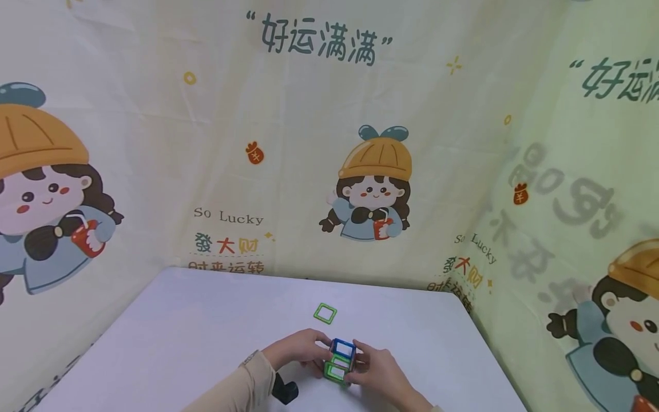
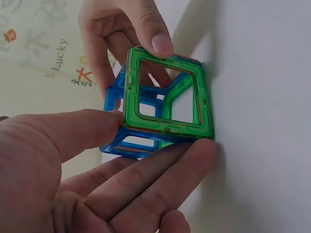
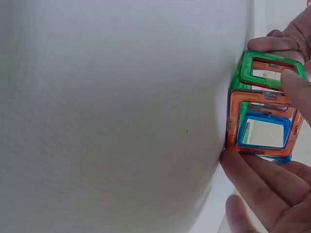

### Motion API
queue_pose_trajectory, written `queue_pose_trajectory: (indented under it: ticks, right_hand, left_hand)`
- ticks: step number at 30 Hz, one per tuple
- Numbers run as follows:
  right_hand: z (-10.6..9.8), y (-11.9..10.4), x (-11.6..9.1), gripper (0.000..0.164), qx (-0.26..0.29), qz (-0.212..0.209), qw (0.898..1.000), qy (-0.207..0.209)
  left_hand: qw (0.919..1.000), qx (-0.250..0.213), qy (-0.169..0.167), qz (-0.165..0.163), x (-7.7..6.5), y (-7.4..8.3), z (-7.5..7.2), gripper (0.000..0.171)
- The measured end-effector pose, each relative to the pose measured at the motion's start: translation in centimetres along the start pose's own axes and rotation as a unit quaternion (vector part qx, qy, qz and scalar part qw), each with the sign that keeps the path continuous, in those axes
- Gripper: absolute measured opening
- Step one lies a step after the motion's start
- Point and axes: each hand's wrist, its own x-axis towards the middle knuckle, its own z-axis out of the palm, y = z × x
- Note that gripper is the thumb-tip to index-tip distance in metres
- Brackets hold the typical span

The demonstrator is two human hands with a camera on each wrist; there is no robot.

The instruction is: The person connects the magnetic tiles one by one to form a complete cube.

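A small box of magnetic tiles [image 1: 340, 361], made of see-through square frames, stands on the white table between both hands. In the left wrist view a green tile [image 2: 204, 111] faces the camera, with blue tiles [image 2: 114, 97] behind it. An orange tile [image 3: 234, 119] forms one side in the right wrist view. My left hand [image 1: 305, 350] holds the box from the left, thumb at a green tile's edge and fingers along the side. From the right, my right hand [image 1: 383, 373] grips it between thumb and fingers.
A loose green square tile [image 1: 317, 312] lies flat on the white table [image 1: 206, 320], beyond the box. A black object [image 1: 285, 390] shows below the left wrist. Printed cloth [image 1: 293, 189] hangs behind the table and along its sides.
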Motion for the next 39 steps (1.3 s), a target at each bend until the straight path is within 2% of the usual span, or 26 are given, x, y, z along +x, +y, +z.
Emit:
queue_pose_trajectory:
  ticks: [5, 13, 15, 17, 19, 20, 23, 26, 31, 33, 35, 39]
  right_hand:
    - [-0.1, 0.0, 0.0, 0.076, -0.012, 0.001, 1.0, 0.01]
    - [-0.1, 0.2, 0.1, 0.068, -0.006, 0.002, 1.0, 0.021]
    - [-0.1, 0.2, 0.1, 0.068, -0.012, 0.002, 1.0, 0.023]
    - [0.0, 0.1, 0.2, 0.067, -0.017, 0.002, 1.0, 0.025]
    - [0.1, 0.1, 0.3, 0.067, -0.021, 0.001, 0.999, 0.028]
    - [0.2, 0.1, 0.3, 0.067, -0.023, 0.004, 0.999, 0.027]
    - [0.3, -0.1, 0.5, 0.065, -0.018, 0.011, 1.0, 0.023]
    - [0.3, -0.2, 0.5, 0.065, -0.018, 0.015, 1.0, 0.019]
    - [0.4, -0.2, 0.6, 0.064, -0.021, 0.011, 1.0, 0.02]
    - [0.4, -0.1, 0.6, 0.064, -0.02, 0.011, 1.0, 0.02]
    - [0.3, -0.1, 0.6, 0.064, -0.021, 0.012, 1.0, 0.02]
    - [0.3, -0.2, 0.6, 0.065, -0.02, 0.015, 0.999, 0.02]
  left_hand:
    - [1.0, -0.005, 0.001, 0.001, -0.6, 0.3, 0.0, 0.039]
    - [0.9999, 0.007, -0.015, -0.004, 0.1, 0.3, -0.6, 0.032]
    - [0.9997, 0.023, -0.003, -0.004, 0.5, 0.4, -1.0, 0.034]
    - [0.9979, 0.055, 0.034, 0.003, 1.2, 0.2, -1.3, 0.033]
    - [0.9896, 0.107, 0.094, 0.02, 2.1, 0.0, -1.4, 0.029]
    - [0.9809, 0.145, 0.126, 0.029, 2.6, -0.2, -1.4, 0.026]
    - [0.9462, 0.244, 0.208, 0.048, 3.9, -0.7, -1.2, 0.024]
    - [0.9166, 0.317, 0.24, 0.045, 4.8, -1.5, -0.7, 0.038]
    - [0.8856, 0.386, 0.258, 0.027, 5.6, -2.6, -0.1, 0.039]
    - [0.8777, 0.399, 0.264, 0.025, 5.8, -2.8, 0.0, 0.038]
    - [0.8764, 0.399, 0.269, 0.026, 6.0, -2.9, -0.1, 0.043]
    - [0.8843, 0.372, 0.281, 0.027, 5.8, -2.9, -0.3, 0.05]
